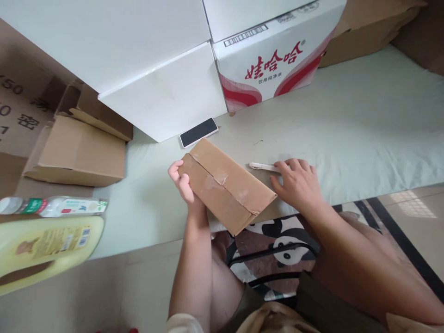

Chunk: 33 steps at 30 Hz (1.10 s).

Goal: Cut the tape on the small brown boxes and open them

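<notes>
My left hand [182,180] is closed on the left end of a small brown cardboard box [227,185]. The box is tilted above the cloth-covered table, and a seam with clear tape runs along its upper face. To its right, my right hand [300,182] rests low over the table with its fingers curled. Its thumb and fingertips close around the end of a slim white box cutter [262,166], which points left toward the box. I see no blade on the cutter. Just behind the box lies a dark-screened phone with a pale edge [199,132].
A white carton [166,92] and a red-and-white water carton [268,69] stand at the back. More brown boxes [79,150] sit on the left, near a clear plastic bottle [55,206] and a yellow jug [52,247]. The table's front edge runs before my knees.
</notes>
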Motion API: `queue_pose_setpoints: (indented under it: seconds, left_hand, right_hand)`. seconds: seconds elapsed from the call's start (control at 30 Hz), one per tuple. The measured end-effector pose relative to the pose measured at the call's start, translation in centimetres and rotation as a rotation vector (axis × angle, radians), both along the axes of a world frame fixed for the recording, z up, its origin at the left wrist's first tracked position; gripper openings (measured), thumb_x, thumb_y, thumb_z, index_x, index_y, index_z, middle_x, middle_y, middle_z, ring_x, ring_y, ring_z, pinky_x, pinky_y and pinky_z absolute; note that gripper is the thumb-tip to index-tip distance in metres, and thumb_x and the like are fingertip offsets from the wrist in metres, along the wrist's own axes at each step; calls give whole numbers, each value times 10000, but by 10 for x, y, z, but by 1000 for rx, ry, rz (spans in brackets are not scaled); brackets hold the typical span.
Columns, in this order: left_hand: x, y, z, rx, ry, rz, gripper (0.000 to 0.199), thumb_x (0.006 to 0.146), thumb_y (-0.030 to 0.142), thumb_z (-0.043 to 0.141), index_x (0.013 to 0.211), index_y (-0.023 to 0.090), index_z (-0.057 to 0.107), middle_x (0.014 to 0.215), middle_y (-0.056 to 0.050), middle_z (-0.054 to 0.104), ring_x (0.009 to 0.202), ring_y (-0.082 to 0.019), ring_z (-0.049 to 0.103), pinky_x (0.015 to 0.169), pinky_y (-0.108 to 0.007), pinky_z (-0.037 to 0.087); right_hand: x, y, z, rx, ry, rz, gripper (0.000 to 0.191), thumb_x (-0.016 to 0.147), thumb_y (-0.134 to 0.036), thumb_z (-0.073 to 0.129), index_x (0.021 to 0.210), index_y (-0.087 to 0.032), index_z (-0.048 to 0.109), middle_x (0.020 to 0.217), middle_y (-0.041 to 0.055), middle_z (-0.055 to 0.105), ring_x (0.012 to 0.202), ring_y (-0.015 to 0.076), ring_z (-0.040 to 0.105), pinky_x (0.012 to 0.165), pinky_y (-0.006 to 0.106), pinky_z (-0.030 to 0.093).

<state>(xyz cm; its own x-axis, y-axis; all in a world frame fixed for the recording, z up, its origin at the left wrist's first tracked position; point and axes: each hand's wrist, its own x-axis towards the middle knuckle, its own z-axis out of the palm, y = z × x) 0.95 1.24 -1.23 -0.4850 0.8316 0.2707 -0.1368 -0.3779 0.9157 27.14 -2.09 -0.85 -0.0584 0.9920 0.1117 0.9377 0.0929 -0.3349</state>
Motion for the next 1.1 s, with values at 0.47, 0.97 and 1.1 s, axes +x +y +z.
queue_pose_setpoints:
  seconds: [0.47, 0.97, 1.1]
  left_hand:
    - [1, -2, 7, 54, -42, -3, 306, 819, 419, 562, 1084, 277, 503, 1068, -46, 622, 965, -225, 613, 810, -342, 488]
    - [-6, 3, 6, 51, -30, 0, 290, 815, 436, 580, 1056, 288, 513, 1037, -39, 634, 964, -243, 613, 825, -378, 502]
    - [-6, 3, 6, 54, -34, 8, 302, 814, 450, 589, 1057, 287, 515, 1037, -37, 627, 947, -233, 611, 820, -368, 501]
  right_hand:
    - [-8, 0, 14, -364, 419, 309, 426, 1047, -466, 334, 1089, -242, 694, 913, 71, 764, 847, 258, 698, 746, 364, 448]
    - [-11, -1, 17, -556, 633, 264, 494, 1034, -556, 310, 1199, -236, 649, 972, 69, 773, 903, 271, 705, 843, 431, 515]
    - [-11, -2, 16, -528, 652, 273, 465, 1036, -534, 330, 1196, -233, 646, 985, 67, 771, 931, 270, 710, 863, 430, 525]
